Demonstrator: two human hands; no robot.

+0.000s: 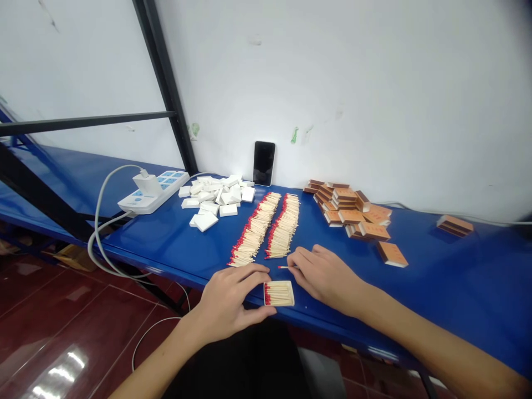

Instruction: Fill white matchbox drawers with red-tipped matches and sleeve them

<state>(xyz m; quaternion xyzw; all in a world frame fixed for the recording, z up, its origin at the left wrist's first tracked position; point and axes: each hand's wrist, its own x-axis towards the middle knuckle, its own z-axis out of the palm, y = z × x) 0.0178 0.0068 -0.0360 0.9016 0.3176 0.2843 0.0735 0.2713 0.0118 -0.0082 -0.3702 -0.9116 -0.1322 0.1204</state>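
My left hand [236,296] grips a white matchbox tray [292,302] by its left end, thumb below and fingers above, near the front edge of the blue table. Red-headed matches [279,293] lie side by side in the tray, heads to the left. Just above and to the right, my right hand [318,274] pinches a single match [284,267], its red head pointing left. Beyond my hands, loose matches are laid in two long rows, a left row [255,230] and a right row [284,227], all with heads to the left.
A heap of white trays [218,197] sits at the back left, and brown matchbox sleeves [347,208] are piled at the back right. A phone [264,162] leans on the wall. On the left are a power strip [155,191] with cables and a black frame post [168,83].
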